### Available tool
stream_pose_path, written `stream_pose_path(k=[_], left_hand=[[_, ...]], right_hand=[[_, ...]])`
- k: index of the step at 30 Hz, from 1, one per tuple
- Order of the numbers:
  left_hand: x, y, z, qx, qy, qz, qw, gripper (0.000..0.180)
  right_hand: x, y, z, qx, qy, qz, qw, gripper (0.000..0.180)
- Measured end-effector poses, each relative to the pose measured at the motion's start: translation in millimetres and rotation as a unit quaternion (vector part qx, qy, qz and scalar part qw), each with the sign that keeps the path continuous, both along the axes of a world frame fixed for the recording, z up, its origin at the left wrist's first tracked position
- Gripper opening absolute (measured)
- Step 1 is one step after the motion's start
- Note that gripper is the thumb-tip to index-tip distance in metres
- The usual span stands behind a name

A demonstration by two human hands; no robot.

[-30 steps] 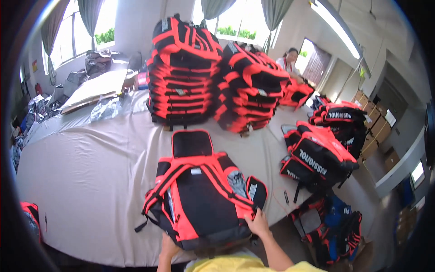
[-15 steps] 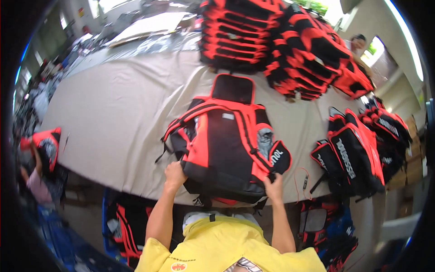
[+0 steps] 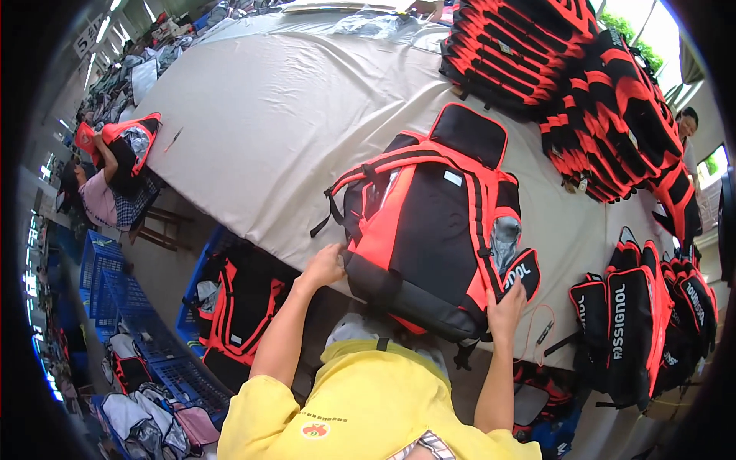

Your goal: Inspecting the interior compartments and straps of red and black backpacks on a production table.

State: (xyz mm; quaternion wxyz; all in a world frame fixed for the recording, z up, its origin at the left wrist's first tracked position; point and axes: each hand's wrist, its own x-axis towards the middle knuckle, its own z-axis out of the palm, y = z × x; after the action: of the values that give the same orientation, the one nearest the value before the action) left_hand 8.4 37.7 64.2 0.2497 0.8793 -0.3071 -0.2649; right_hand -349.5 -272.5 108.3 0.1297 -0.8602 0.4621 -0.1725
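The person's left hand (image 3: pixel 326 265) now shows plainly at the near left corner of a red and black backpack (image 3: pixel 429 222); a second ago it was partly hidden below the bag's edge. Its fingertips meet the fabric, though how firmly they close cannot be told. The right hand (image 3: pixel 506 308) holds the near right corner, narrowed on the edge just beside a small black side flap (image 3: pixel 523 274). The backpack lies between and beyond both hands, straps up, its base jutting past the near edge of the cloth-covered table (image 3: pixel 261 123). The view has swung down and left, so the piled backpacks (image 3: pixel 510 61) sit farther to the upper right, while the bag itself remains near them, its top flap (image 3: pixel 469 134) folded out away from the hands. With a hand at each near corner, the bag seems steadied from both sides. Just right of the right hand lies a small black tool (image 3: pixel 545 333) with a red cord; left of the left hand, below the table, another backpack (image 3: pixel 247 310) rests in a blue crate (image 3: pixel 201 268).
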Motion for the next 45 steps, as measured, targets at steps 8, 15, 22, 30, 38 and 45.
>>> stream_pose_path(k=[8,15,22,30,38,45], left_hand=[[-18.8,-23.5,5.3,-0.035,0.033,0.022,0.999,0.048],[1.6,-10.2,20.6,0.017,0.006,0.002,1.0,0.032],[11.5,17.1,4.2,-0.03,0.052,0.002,0.998,0.048],[14.4,-52.1,132.6,-0.175,-0.195,0.026,0.965,0.039],[-24.5,-76.2,-30.5,-0.026,-0.263,-0.169,0.949,0.071],[53.4,-110.4,24.3,-0.202,-0.313,0.01,0.928,0.061]], right_hand=[[175.7,73.9,71.4,0.087,-0.086,0.285,0.951,0.087],[229.1,51.4,-44.0,0.059,0.159,0.262,0.95,0.075],[193.6,-2.7,-41.0,0.203,0.215,0.195,0.935,0.077],[107.0,32.7,8.9,0.022,0.221,0.122,0.967,0.072],[85.3,46.4,-71.8,0.051,0.225,-0.006,0.973,0.067],[144.3,115.4,-49.4,0.061,0.158,0.134,0.976,0.075]])
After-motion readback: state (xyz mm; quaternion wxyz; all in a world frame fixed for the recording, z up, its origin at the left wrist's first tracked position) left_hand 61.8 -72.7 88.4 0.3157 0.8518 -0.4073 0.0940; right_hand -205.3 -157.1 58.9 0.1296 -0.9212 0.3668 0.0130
